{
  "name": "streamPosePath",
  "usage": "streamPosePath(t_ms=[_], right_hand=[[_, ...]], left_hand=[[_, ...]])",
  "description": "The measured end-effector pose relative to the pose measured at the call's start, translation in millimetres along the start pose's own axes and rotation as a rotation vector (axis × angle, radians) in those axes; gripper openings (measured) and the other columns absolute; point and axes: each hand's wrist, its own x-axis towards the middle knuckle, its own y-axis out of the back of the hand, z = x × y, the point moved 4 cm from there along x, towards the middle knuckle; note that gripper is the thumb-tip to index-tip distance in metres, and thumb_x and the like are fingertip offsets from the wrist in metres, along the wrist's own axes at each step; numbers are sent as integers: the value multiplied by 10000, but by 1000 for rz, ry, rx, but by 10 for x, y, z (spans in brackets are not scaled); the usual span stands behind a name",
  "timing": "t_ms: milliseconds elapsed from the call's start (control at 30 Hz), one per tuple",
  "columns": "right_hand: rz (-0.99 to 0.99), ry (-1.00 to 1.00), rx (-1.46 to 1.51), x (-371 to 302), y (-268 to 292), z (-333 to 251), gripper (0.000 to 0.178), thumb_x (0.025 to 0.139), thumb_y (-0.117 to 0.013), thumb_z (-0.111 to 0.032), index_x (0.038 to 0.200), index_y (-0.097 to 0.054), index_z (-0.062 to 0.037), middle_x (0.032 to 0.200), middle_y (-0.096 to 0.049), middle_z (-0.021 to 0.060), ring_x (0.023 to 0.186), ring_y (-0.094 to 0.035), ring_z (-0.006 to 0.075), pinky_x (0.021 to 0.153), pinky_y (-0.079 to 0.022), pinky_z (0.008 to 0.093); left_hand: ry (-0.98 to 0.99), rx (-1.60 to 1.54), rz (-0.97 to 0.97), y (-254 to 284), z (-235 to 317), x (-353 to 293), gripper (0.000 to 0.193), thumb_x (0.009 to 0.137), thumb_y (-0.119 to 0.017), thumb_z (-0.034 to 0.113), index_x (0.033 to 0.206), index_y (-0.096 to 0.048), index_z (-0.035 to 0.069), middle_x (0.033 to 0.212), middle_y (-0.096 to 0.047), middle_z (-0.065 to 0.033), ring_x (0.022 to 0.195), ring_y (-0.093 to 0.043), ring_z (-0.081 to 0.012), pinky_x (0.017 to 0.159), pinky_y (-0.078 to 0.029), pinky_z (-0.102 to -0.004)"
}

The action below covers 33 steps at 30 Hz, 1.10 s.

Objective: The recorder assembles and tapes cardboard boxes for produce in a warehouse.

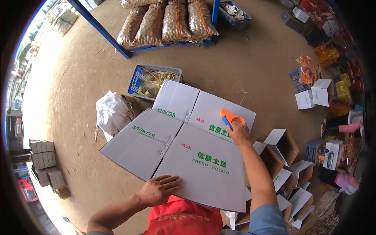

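White creased cardboard (213,182), green-red print, orange-and-blue tape dispenser (232,117) over its far right

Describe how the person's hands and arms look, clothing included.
Both the left hand and the right hand are gloveless, with bare forearms. The right sleeve is short and blue-grey; only a sliver of the left sleeve shows.

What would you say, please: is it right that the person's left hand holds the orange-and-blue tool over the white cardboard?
Not the left hand: the head view shows the right hand holding the orange-and-blue tool over the white cardboard.
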Motion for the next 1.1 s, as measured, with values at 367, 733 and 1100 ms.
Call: streamPosePath(t_ms=[367,733,1100], right_hand=[[-679,-125,334,133,972,-504,510,1055,-646,-483,1261,-746,-27,1392,-666,185,1239,-659,368,1037,-525,492],[-876,2,723,-537,2174,-1641,828,1044,-682,-564,1600,-466,11,1558,-561,256,1452,-560,371,1209,-444,456],[-605,-39,573,-209,2369,-1370,599,1002,-775,-497,1355,-712,-17,1196,-785,168,1083,-760,263,962,-584,389]], left_hand=[[29,-95,151,262,94,393,391,853,-684,67,1228,-792,95,1319,-781,-83,1255,-728,-254,1095,-575,-413],[18,61,153,895,-63,1154,313,807,-678,86,1086,-816,111,1055,-794,-166,1077,-745,-364,916,-584,-473],[-74,338,529,497,-110,603,688,952,-581,96,1629,-488,179,1761,-361,-115,1652,-290,-289,1371,-203,-499]])
